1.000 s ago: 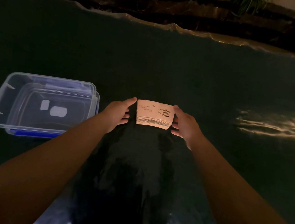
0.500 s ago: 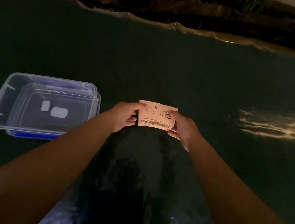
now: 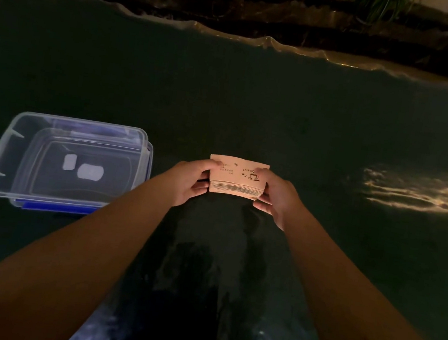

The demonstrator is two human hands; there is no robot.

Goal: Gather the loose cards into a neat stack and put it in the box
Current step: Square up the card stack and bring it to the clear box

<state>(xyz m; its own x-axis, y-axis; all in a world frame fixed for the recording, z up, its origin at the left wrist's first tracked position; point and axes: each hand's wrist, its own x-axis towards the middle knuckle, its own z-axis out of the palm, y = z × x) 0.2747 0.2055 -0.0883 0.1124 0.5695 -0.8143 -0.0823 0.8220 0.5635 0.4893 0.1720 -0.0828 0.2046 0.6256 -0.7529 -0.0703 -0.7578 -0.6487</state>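
A thick squared stack of pale pink cards [image 3: 237, 177], its top card printed with a coffee cup, is held between both hands at the middle of the dark table. My left hand [image 3: 191, 181] grips its left end with the thumb on top. My right hand [image 3: 273, 193] clamps the right end the same way. The clear plastic box [image 3: 1, 159] with a blue base stands open to the left of the hands, about a hand's width from my left wrist. Two white patches show on its floor.
A dark green cloth [image 3: 226, 99] covers the table, its wrinkled far edge [image 3: 264, 40] catching light. A bright patch of reflected light [image 3: 423, 191] lies at the right. Dark ledges and plants sit beyond the far edge.
Both hands went from flanking the stack's ends to gripping it, thumbs now on the top card. The stack appears slightly raised and tilted.
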